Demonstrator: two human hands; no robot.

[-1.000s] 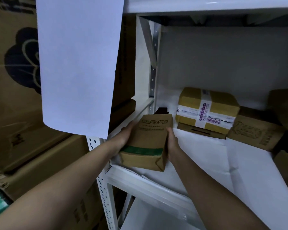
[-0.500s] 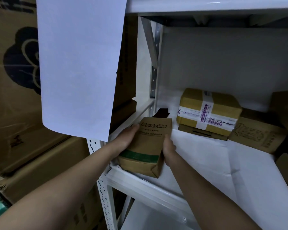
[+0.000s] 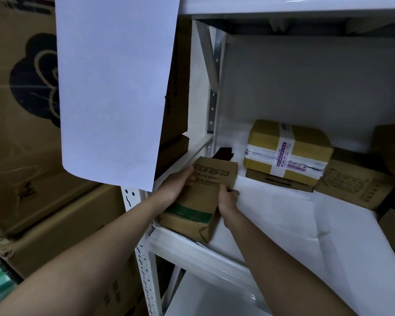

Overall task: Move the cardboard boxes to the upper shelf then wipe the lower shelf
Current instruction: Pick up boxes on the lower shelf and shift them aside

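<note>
Since a second ago the small cardboard box (image 3: 198, 199) has slid deeper onto the shelf (image 3: 283, 224), left hand (image 3: 178, 185) and right hand (image 3: 227, 199) fingers clasping its flanks; seemingly light, stiff, best held there.

Dim room: grey back wall (image 3: 306, 83) behind white metal shelving upright (image 3: 211, 87).

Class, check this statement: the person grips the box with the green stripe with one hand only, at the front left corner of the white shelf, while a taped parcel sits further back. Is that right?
Not quite. The head view shows both hands on the box with the green stripe: the left hand and the right hand clasp its two sides. The rest stands: it is at the front left corner of the white shelf, with the taped parcel further back.
</note>
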